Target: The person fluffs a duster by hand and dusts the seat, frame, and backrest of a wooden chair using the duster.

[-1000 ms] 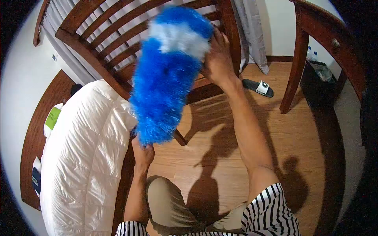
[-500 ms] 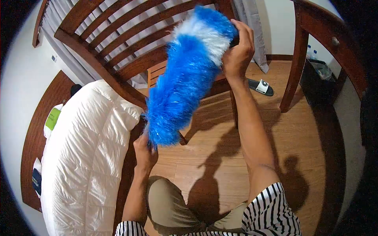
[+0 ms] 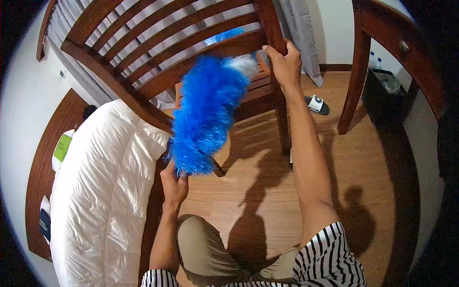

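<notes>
My left hand (image 3: 175,187) is closed around the lower end of a fluffy blue and white duster (image 3: 205,112); the handle is mostly hidden. Slanting up and away, the duster passes beneath a lower rail of the dark wooden chair (image 3: 162,79), and its blue tip shows behind the slats. My right hand (image 3: 287,67) grips the right upright of the chair's back, thumb on the near side and the other fingers partly hidden behind the wood.
A bed with a white duvet (image 3: 107,191) stands along the left. At the right is a dark wooden table (image 3: 356,81), with a black bin (image 3: 385,93) beyond its leg. A slide sandal (image 3: 317,104) lies on the wooden floor. Grey curtains (image 3: 299,38) hang behind the chair.
The duster has moved from in front of the chair's back to partly behind its slats, its tip now lower and farther away. My right hand has shifted slightly down, clear of the duster.
</notes>
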Tool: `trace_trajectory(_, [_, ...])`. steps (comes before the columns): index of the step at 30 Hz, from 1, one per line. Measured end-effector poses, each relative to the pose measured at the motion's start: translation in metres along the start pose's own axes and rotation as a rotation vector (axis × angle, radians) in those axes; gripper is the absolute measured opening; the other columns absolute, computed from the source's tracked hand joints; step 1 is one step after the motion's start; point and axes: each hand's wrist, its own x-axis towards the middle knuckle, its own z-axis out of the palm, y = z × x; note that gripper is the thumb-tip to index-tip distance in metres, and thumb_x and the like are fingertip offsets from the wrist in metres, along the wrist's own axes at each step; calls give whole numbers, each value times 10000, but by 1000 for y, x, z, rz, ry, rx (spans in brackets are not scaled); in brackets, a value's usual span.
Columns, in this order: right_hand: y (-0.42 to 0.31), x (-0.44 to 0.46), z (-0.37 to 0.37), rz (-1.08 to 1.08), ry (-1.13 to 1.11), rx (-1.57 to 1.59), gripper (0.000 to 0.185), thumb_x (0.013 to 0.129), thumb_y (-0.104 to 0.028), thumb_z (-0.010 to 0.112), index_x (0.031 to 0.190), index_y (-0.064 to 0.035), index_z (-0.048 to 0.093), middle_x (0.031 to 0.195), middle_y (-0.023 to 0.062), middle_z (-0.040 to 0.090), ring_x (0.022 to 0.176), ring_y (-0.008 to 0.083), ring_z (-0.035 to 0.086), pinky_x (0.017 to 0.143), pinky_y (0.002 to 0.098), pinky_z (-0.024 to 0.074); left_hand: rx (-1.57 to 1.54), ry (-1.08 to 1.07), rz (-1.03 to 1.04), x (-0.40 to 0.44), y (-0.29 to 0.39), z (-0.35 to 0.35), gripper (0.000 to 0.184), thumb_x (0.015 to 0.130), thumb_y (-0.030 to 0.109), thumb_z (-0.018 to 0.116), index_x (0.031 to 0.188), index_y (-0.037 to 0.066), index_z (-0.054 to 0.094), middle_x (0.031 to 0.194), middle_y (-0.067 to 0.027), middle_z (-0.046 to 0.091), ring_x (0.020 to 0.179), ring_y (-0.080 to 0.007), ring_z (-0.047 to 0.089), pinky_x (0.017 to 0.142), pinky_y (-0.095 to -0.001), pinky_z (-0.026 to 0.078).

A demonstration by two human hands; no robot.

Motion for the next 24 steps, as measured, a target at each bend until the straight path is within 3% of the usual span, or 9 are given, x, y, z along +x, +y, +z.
trace_trajectory(5, [-7, -3, 1, 24, 18, -10, 428, 779, -294, 784, 1084, -6, 701, 974, 183, 754, 897, 345, 721, 831, 433, 535, -19, 3, 14, 0, 3, -1, 304, 846, -61, 598, 1143, -49, 661, 791, -166, 672, 712, -112, 562, 670, -319, 496])
trace_trajectory(8, [-1, 0, 3, 4, 35, -31, 419, 779, -290, 783, 1074, -4, 700, 964, 182, 751, 885, 340, 719, 823, 436, 536, 46, 11, 17, 1, 5, -1, 318, 838, -55, 605, 1151, -39, 665, 803, -185, 684, 695, -163, 629, 671, -336, 511])
trace_trajectory(14, [-9, -3, 2, 29, 23, 4, 429, 776, -287, 790, 1085, -6, 693, 969, 186, 748, 898, 344, 716, 832, 440, 532, 354, -79, 50, -5, 10, -30, 360, 833, -53, 613, 1187, -10, 664, 907, -244, 704, 733, -375, 695, 672, -396, 539])
trace_trajectory(21, [-6, -4, -2, -32, 32, -87, 393, 832, -234, 749, 1158, -26, 680, 1050, 205, 742, 999, 387, 708, 874, 443, 532, 410, 80, 304, 9, 98, -62, 340, 836, -45, 634, 1169, 3, 673, 1011, -237, 706, 853, -342, 706, 758, -388, 550])
trace_trajectory(22, [-3, -3, -1, -34, 31, -9, 386, 843, -226, 735, 1166, -23, 676, 1054, 213, 740, 1006, 392, 706, 881, 446, 531, 481, 82, 218, 11, 100, -68, 357, 833, -65, 591, 1177, -7, 668, 1129, -280, 689, 964, -442, 698, 808, -435, 559])
trace_trajectory(24, [-1, -2, 2, -63, 42, 24, 372, 855, -209, 712, 1171, -16, 671, 1048, 223, 736, 1006, 398, 706, 887, 453, 530, 475, 89, 276, 20, 123, -62, 357, 841, -66, 572, 1179, -6, 669, 1135, -289, 685, 992, -455, 692, 821, -452, 558])
